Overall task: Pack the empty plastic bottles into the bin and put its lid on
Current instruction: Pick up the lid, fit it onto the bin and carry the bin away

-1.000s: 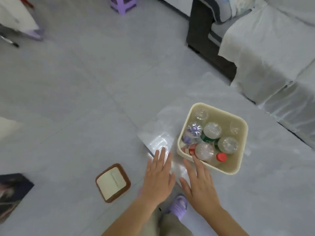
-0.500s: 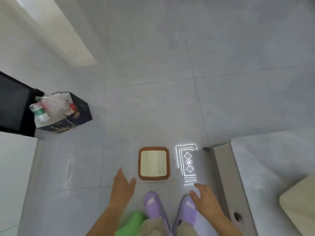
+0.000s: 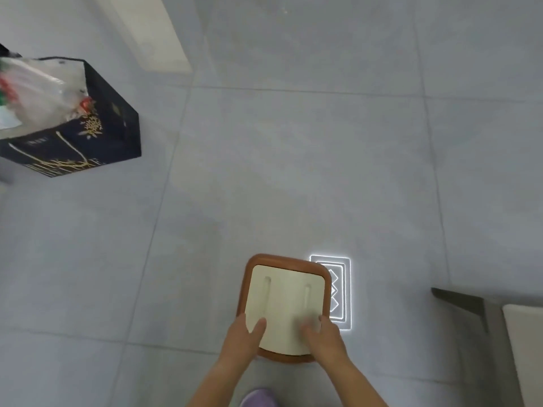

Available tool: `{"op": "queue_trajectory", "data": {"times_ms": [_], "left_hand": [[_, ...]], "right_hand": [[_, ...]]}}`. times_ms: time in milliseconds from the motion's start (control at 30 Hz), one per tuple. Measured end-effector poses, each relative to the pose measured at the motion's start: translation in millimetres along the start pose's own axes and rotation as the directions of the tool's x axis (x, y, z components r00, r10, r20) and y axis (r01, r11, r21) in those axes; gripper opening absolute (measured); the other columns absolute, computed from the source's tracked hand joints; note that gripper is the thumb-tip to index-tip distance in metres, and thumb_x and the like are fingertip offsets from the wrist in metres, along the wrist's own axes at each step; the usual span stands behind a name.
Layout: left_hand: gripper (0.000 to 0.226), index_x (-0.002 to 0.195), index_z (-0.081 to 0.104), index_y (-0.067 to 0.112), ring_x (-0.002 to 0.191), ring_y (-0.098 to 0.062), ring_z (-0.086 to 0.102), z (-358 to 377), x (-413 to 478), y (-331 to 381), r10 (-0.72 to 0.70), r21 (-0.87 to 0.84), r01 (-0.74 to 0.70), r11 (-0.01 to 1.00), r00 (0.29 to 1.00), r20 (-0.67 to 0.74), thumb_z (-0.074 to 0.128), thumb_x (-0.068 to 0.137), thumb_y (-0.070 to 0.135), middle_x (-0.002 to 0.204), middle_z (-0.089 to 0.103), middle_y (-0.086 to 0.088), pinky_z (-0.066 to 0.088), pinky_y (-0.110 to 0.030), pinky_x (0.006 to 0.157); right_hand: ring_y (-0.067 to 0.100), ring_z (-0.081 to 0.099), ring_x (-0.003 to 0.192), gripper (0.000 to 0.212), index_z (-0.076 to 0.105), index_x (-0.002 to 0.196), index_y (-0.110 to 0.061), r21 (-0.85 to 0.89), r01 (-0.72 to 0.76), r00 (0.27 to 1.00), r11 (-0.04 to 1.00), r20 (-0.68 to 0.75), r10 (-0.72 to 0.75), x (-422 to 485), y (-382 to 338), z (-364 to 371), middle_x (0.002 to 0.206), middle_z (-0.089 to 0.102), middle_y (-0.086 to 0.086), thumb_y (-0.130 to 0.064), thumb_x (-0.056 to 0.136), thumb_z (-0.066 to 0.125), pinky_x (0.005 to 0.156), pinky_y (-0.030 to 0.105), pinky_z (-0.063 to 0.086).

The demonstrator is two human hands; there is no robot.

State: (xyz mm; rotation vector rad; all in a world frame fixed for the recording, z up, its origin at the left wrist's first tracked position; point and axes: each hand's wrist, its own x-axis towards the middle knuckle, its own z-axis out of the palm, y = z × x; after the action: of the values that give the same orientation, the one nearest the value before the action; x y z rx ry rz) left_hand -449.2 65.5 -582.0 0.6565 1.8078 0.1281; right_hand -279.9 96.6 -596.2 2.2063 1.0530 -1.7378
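The bin's lid, cream with a brown rim and two grooves, is low in the middle of the view, over the grey tiled floor. My left hand grips its near left corner, thumb on top. My right hand grips its near right corner, fingers blurred. The cream bin shows only as an edge at the far right; the bottles in it are out of view.
A dark blue gift bag holding plastic wrap and bottles stands at the upper left. A bright light reflection lies on the floor right of the lid. A grey mat edge lies beside the bin. A purple slipper shows at the bottom.
My view swung left from the bin to the lid. Both hands reached forward and took hold of the lid's near corners.
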Motion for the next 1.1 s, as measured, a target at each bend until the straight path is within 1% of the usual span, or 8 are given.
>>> {"op": "queue_trajectory", "data": {"times_ms": [67,167,333,533,633,833,967,1100], "left_hand": [[0.055,0.118,0.059,0.015,0.099,-0.016,0.061,6.6,34.9,-12.1,-0.011,-0.066,0.007,0.998,0.998,-0.059,0.046,0.082,0.053,0.114,0.066,0.0,0.05,-0.035,0.089],[0.051,0.122,0.051,0.004,0.104,-0.023,0.053,7.3,66.7,-14.5,-0.088,-0.141,0.071,0.987,0.989,-0.118,0.038,0.093,0.044,0.111,0.053,0.001,0.04,-0.031,0.09],[0.078,0.141,0.034,0.006,0.134,-0.029,0.033,26.4,115.2,-45.0,-0.147,-0.223,0.11,0.969,0.976,-0.16,0.024,0.086,0.062,0.148,0.033,-0.014,0.022,-0.045,0.116],[0.057,0.13,0.047,0.013,0.11,-0.024,0.052,19.2,54.6,-23.6,-0.089,-0.286,0.065,0.956,0.993,-0.075,0.042,0.089,0.052,0.123,0.057,-0.002,0.042,-0.041,0.101],[0.059,0.128,0.048,0.012,0.113,-0.027,0.049,1.2,22.5,-15.7,-0.066,-0.257,0.023,0.966,0.985,-0.159,0.043,0.088,0.055,0.123,0.054,-0.006,0.04,-0.046,0.102],[0.094,0.127,0.047,0.015,0.115,-0.03,0.052,-32.9,-89.5,25.0,0.097,-0.143,-0.13,0.981,0.971,-0.22,0.036,0.064,0.084,0.127,0.053,-0.013,0.044,-0.054,0.099],[0.067,0.139,0.037,0.016,0.116,-0.011,0.044,-75.8,-215.1,116.7,0.314,-0.131,-0.339,0.932,0.933,-0.177,0.042,0.082,0.051,0.13,0.046,0.007,0.034,-0.03,0.101],[0.05,0.14,0.034,0.019,0.119,-0.006,0.048,-103.8,-336.5,191.2,0.482,-0.119,-0.497,0.86,0.866,-0.134,0.043,0.093,0.032,0.12,0.045,0.029,0.035,-0.02,0.099]], "right_hand": [[0.031,0.049,0.119,0.066,0.044,0.13,-0.012,0.121,-0.058,0.994,0.991,-0.088,0.069,27.6,2.5,5.2,0.128,0.053,0.011,-0.052,0.078,0.056,0.098,0.042,0.043],[0.034,0.044,0.124,0.064,0.046,0.13,-0.012,0.257,-0.102,0.976,0.961,-0.159,0.146,60.0,15.6,2.1,0.129,0.053,0.015,-0.055,0.084,0.049,0.104,0.046,0.038],[0.03,0.034,0.131,0.082,0.049,0.131,-0.009,0.28,-0.122,0.976,0.952,-0.14,0.166,84.0,28.9,14.8,0.139,0.041,0.016,-0.07,0.081,0.024,0.111,0.048,0.03],[0.024,0.05,0.119,0.082,0.045,0.133,-0.024,0.363,-0.043,0.998,0.931,-0.036,0.061,46.5,25.0,0.9,0.132,0.053,0.0,-0.074,0.067,0.048,0.105,0.045,0.04],[0.021,0.054,0.108,0.058,0.052,0.121,-0.019,0.399,0.033,0.998,0.917,-0.062,-0.009,2.2,14.5,-17.3,0.124,0.056,0.002,-0.058,0.077,0.057,0.096,0.039,0.044],[0.017,0.048,0.096,0.034,0.048,0.119,-0.014,0.493,0.179,0.977,0.851,-0.187,-0.097,-134.1,-14.5,-77.9,0.104,0.051,-0.003,-0.027,0.089,0.056,0.084,0.029,0.037],[0.015,0.056,0.096,0.033,0.051,0.121,-0.018,0.471,0.327,0.929,0.82,-0.318,-0.188,-248.9,-42.6,-134.3,0.118,0.059,0.002,-0.014,0.089,0.057,0.084,0.02,0.042],[0.003,0.057,0.094,0.035,0.047,0.118,-0.036,0.374,0.471,0.847,0.799,-0.446,-0.29,-381.9,-65.8,-211.4,0.102,0.062,-0.014,-0.015,0.091,0.054,0.077,0.008,0.041]]}}
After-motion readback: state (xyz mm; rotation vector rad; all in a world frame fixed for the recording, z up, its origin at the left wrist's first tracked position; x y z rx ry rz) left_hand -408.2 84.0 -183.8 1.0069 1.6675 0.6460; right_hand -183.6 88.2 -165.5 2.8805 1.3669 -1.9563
